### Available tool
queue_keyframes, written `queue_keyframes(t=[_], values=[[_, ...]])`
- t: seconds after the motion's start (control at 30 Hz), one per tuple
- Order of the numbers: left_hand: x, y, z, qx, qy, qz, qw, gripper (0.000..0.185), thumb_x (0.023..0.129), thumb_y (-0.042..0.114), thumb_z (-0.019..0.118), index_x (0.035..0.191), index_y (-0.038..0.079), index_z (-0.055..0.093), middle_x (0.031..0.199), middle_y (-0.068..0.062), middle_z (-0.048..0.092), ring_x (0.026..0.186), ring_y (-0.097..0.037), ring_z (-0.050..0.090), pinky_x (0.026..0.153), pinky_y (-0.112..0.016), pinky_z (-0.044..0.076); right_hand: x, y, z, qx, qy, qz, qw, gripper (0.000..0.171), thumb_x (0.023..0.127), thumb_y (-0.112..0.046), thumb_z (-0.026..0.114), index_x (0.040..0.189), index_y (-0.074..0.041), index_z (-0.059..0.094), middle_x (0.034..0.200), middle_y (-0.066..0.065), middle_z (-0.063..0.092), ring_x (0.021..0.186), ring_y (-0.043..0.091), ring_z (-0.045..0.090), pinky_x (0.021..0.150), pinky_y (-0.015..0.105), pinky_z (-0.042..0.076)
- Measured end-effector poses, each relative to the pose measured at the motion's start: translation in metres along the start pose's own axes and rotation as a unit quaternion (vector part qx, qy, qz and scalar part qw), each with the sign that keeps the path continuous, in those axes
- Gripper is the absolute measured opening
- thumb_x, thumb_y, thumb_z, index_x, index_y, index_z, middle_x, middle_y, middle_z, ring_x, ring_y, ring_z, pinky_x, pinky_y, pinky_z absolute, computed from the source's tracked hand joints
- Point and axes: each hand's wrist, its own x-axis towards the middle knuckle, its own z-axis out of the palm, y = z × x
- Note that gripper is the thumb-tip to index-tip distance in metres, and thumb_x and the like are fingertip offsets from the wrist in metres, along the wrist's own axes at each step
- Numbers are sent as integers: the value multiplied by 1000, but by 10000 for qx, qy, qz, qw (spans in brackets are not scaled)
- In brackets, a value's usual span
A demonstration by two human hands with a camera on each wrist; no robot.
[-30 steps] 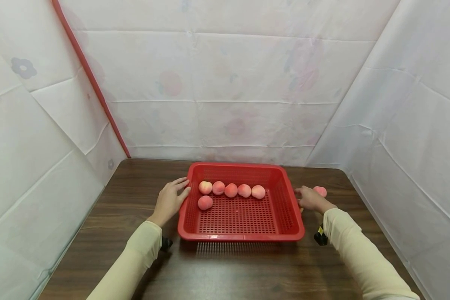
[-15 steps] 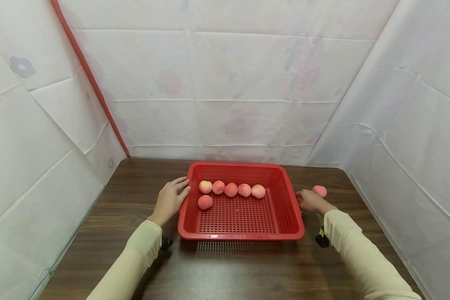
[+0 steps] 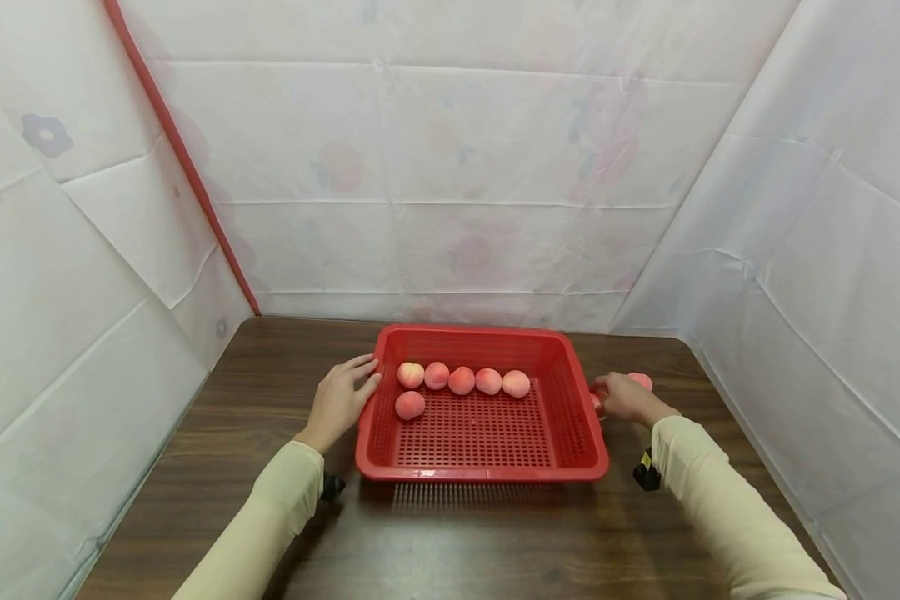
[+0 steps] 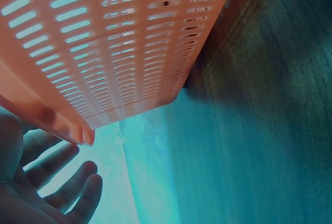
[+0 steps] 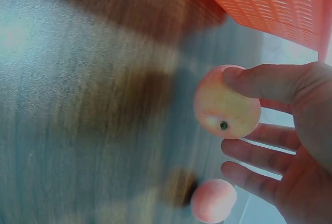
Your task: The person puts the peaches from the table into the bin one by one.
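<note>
Table [image 3: 450,542]: a dark wood-grain top is seen, closed in by white sheeting on three sides
Basket [image 3: 483,483]: a red slotted plastic tray is set at the middle of the table, its long sides running left to right
Peaches in basket: five are lined up along the far wall [image 3: 461,380], and a sixth [image 3: 409,405] is placed just in front of the leftmost one
Left hand [image 3: 339,398]: it is laid against the basket's left rim with fingers straight and spread; nothing is held, as the left wrist view [image 4: 52,182] confirms
Right hand [image 3: 624,397]: it is kept on the table just beside the basket's right wall; a peach is pinched between thumb and fingers, the grip being half closed
Held peach [image 5: 226,102]: it is seen stem end up in the right wrist view, apparently just clear of the tabletop, though blur leaves that uncertain
Loose peach [image 5: 213,201]: it is left on the table just beyond the right hand, outside the basket
</note>
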Motion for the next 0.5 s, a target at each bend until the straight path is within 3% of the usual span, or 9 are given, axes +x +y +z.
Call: queue_keyframes(t=[0.23,0.5], values=[[0,1,-1,-6,-29,-3,10000,42,94,24,64,130,3,62,137,-13,60,123,-38,55,104,-56,42,0,0,-11,-88,72,274,9996,33,75,-10,74,107,-1,69,96,14,68,84,25,61,76,44,49],[0,1,-1,-14,-39,1,10000,41,94,24,64,130,3,62,137,-13,60,122,-37,55,103,-55,43,-1,-1,-27,128,103,436,9989,41,77,-10,71,115,4,65,102,20,68,87,26,60,77,42,50]])
